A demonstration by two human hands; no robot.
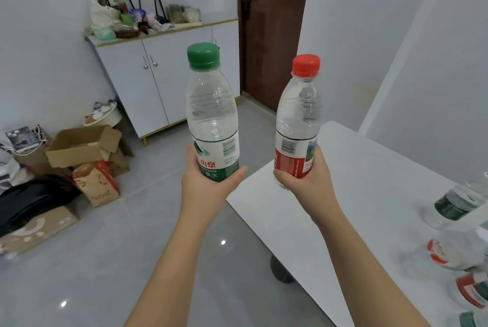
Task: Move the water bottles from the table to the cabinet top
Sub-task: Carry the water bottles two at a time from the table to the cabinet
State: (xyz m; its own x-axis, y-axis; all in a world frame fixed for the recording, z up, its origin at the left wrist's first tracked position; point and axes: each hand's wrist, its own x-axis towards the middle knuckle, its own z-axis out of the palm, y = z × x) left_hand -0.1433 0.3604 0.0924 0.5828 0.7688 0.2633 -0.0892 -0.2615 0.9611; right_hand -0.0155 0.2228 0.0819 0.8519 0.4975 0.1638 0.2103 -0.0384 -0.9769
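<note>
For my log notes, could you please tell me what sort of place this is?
Probably a home entryway: a brown door, a white cabinet piled with household clutter, and cardboard boxes on the tiled floor.

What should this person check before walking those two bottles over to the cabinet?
1. Left grip: left hand wraps the green-capped bottle at its label, upright: ok.
2. Right grip: right hand wraps the red-capped bottle low down, upright: ok.
3. Green cap and red cap on: ok.
4. Free room on the cabinet top, crowded with clutter: cannot tell.
5. Path: floor toward the cabinet bare, cardboard boxes off to the left: ok.
6. Clearing: more bottles stand on the table: not ok.
</note>
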